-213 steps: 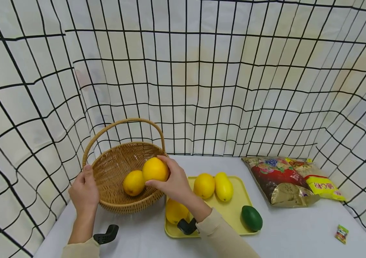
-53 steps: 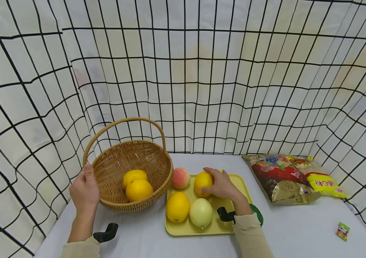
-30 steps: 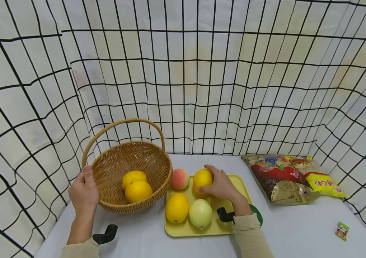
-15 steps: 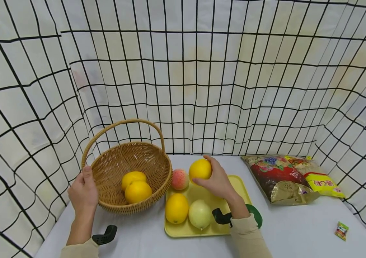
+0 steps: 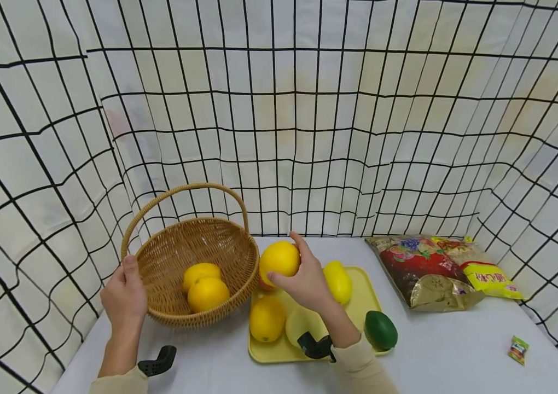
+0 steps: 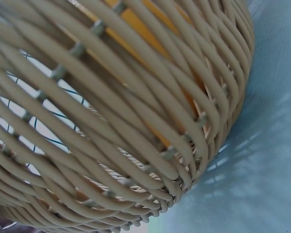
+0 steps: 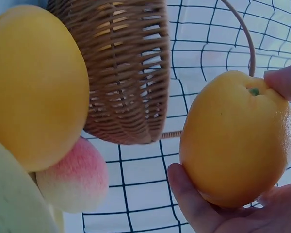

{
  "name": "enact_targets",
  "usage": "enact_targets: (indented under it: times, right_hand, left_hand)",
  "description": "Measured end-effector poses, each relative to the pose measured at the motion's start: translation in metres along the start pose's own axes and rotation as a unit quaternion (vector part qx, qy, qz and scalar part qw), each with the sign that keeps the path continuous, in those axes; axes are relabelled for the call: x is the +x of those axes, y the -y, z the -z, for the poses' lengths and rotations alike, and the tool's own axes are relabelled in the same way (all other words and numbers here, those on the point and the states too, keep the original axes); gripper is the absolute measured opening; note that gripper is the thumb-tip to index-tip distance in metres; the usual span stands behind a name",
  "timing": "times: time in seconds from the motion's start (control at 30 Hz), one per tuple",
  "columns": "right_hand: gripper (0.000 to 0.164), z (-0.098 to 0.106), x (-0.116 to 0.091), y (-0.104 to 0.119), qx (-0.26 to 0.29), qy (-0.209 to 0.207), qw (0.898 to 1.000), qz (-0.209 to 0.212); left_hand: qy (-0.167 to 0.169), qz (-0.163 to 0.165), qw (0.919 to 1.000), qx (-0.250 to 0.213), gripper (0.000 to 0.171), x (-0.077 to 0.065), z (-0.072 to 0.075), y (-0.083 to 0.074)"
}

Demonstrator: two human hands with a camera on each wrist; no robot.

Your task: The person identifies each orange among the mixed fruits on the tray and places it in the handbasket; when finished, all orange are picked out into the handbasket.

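My left hand [image 5: 125, 295] grips the wicker basket [image 5: 192, 238] at its left rim, by the foot of the handle, and the basket leans towards me. Inside lie two yellow-orange fruits [image 5: 208, 294]. My right hand [image 5: 308, 279] holds an orange [image 5: 279, 258] between thumb and fingers, just right of the basket's rim. In the right wrist view this orange [image 7: 235, 141] shows a green stem spot. Behind it in the head view a peach is mostly hidden; the right wrist view shows the peach [image 7: 75, 179] below the basket. The left wrist view is filled by the basket's weave [image 6: 111, 111].
The yellow tray [image 5: 365, 287] carries another orange [image 5: 266, 319], a pale green round fruit [image 5: 296, 325], a yellow oblong fruit [image 5: 339, 282] and a dark green avocado-like fruit [image 5: 381, 331]. Two food bags [image 5: 426, 273] lie at the back right, a small packet [image 5: 518, 350] further forward. Netted white walls surround the table.
My right hand has lifted the orange off the tray's back part and carried it left to the basket's edge, now in front of the peach. My left hand keeps its grip on the basket.
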State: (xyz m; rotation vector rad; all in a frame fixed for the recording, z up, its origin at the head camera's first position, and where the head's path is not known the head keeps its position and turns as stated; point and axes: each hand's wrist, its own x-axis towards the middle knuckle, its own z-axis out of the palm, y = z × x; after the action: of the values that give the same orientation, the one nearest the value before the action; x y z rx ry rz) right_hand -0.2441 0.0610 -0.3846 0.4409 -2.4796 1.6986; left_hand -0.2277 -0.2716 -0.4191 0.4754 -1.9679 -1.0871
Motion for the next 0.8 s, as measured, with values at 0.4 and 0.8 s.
enact_targets:
  times: [0.4, 0.8]
  right_hand:
    - [0.076, -0.032, -0.006, 0.009, 0.051, 0.037, 0.996, 0.068]
    - [0.081, -0.053, 0.005, 0.012, 0.008, 0.031, 0.995, 0.094]
  left_hand:
    - [0.000, -0.004, 1.0000, -0.005, 0.060, 0.000, 0.002, 0.002]
    - [-0.011, -0.012, 0.9999, 0.002, 0.060, -0.001, 0.000, -0.001]
